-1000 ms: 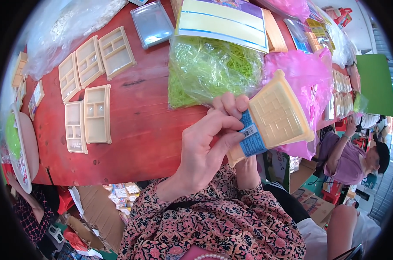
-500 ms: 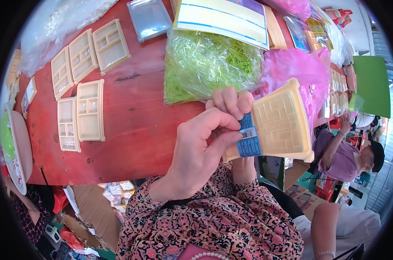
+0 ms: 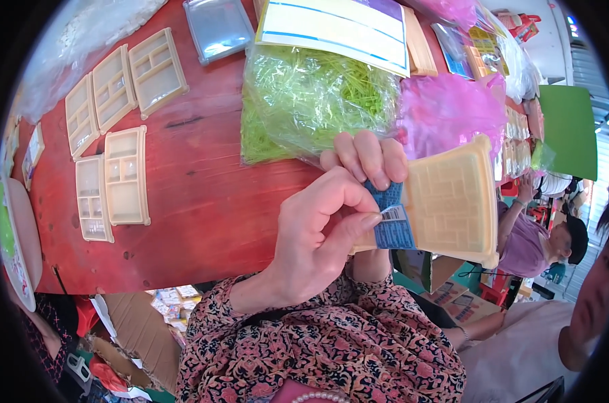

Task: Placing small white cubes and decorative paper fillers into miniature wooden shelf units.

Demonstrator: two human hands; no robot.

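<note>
In front of me is a flared cream plastic piece (image 3: 449,201) with a woven brick-like pattern and a raised rim. A blue printed paper band (image 3: 393,235) with a barcode wraps its narrower part. My left hand (image 3: 321,232) pinches the band's near edge between thumb and forefinger. From behind, my right hand (image 3: 365,158) grips the cream piece, its fingers curled over the top edge by the band. The right thumb and palm are hidden.
Several cream compartment trays (image 3: 126,174) lie left on the red table (image 3: 197,221). Beyond my hands are a clear bag of green shreds (image 3: 318,101), a pink plastic bag (image 3: 452,114) and a bluish clear box (image 3: 218,30). Other people sit at right, one in white (image 3: 540,342) close by.
The cream piece and both hands have shifted slightly right and down in view. My left hand still pinches the band. The person in white has leaned into view at right.
</note>
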